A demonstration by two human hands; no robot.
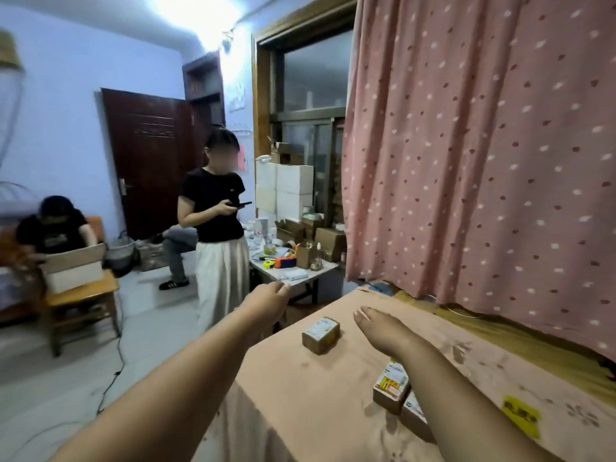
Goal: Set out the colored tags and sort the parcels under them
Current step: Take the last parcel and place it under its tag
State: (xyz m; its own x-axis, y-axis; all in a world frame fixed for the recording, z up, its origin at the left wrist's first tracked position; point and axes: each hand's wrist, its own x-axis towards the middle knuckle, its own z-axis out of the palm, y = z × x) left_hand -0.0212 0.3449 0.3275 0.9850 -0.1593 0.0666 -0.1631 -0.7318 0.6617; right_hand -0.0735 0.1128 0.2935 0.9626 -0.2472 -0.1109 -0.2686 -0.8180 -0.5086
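Note:
A small brown parcel (320, 334) with a label stands alone on the pink-covered table (316, 395). Two more parcels, one with a yellow and red label (390, 388) and one partly hidden under my right forearm (412, 415), lie nearer to me. A yellow tag (522, 420) lies flat on the cloth at the right. My right hand (378, 326) hovers flat just right of the lone parcel, fingers together, holding nothing. My left hand (266, 300) reaches out past the table's left corner, fingers loosely curled, with nothing visible in it.
A person in a black top (216, 228) stands beyond the table's left corner, holding a phone. A cluttered low white table (293, 265) stands behind. Another person sits at the far left by a wooden chair (80, 295). A pink curtain (483, 145) hangs along the right.

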